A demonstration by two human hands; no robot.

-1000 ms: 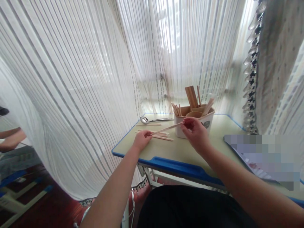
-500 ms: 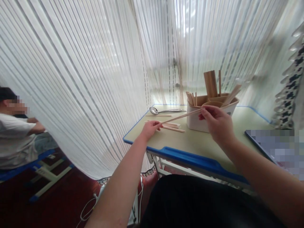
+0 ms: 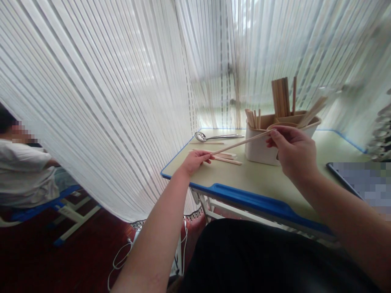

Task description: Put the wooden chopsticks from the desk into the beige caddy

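Between my two hands a pale wooden chopstick (image 3: 242, 143) is stretched above the desk, slanting up to the right. My left hand (image 3: 197, 161) pinches its lower end, and my right hand (image 3: 293, 148) pinches the upper end in front of the holder. Several loose chopsticks (image 3: 228, 158) lie on the desktop just past my left hand. A slotted metal ladle (image 3: 200, 137) rests behind them. The white utensil holder (image 3: 258, 151) has tan compartments. Short light sticks (image 3: 251, 119), a dark brown bundle of chopsticks (image 3: 280, 97) and pale sticks (image 3: 314, 109) stand in it.
The pale desk (image 3: 232, 179) has a blue front edge. A dark-edged flat thing (image 3: 351, 183), partly blurred out, lies at the right. Sheer striped curtains (image 3: 122, 101) hang behind and left. A seated person (image 3: 24, 175) is at far left; white cables (image 3: 120, 258) lie on the floor.
The view has shifted slightly, so the desk things sit a little further right. Both hands still hold the chopstick by its ends, with little other movement.
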